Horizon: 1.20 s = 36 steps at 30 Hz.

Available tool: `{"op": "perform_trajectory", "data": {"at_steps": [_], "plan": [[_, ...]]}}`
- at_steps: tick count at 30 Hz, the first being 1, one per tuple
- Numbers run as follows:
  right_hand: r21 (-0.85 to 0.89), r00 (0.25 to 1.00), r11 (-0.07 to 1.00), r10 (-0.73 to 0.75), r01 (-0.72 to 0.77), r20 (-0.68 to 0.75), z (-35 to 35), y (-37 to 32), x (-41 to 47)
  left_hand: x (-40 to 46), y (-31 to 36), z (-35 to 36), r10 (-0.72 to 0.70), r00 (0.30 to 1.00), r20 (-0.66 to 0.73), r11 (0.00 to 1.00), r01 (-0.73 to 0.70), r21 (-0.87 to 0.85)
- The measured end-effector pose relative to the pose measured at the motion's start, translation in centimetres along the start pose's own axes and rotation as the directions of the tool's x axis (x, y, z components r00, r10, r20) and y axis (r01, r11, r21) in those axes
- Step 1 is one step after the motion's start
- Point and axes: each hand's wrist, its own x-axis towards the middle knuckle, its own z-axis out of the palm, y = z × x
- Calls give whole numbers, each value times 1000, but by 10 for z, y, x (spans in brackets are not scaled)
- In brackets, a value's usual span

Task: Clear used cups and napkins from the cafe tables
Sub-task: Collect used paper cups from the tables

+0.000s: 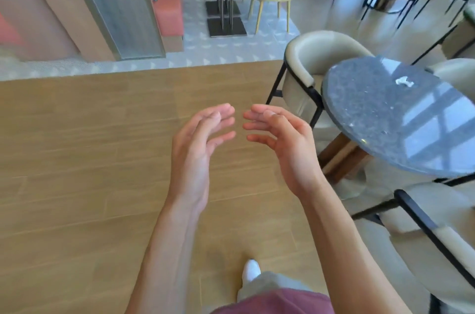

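Both sets of fingers are loosely spread and gently bent, holding nothing. The left hand (198, 144) and right hand (280, 144) hang palms facing each other, fingertips close but apart, above a wooden floor (77, 159). Off to the right stands a round dark stone table (385, 118). A small crumpled white napkin (404, 81) lies on its far part, well apart from both hands. Pale padded chairs (308, 61) ring the table. A white shoe (251, 269) shows below.
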Motion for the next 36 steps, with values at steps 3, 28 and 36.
{"op": "perform_trajectory", "data": {"at_steps": [3, 28, 36], "plan": [[64, 999, 998, -9, 7, 39, 11, -13, 79, 73, 15, 10, 68, 998, -4, 998, -68, -2], [-13, 955, 996, -85, 85, -285, 98, 4, 688, 734, 4, -7, -56, 979, 198, 998, 54, 15], [76, 881, 982, -118, 171, -459, 42, 15, 911, 947, -34, 38, -57, 991, 125, 996, 48, 77]]}}
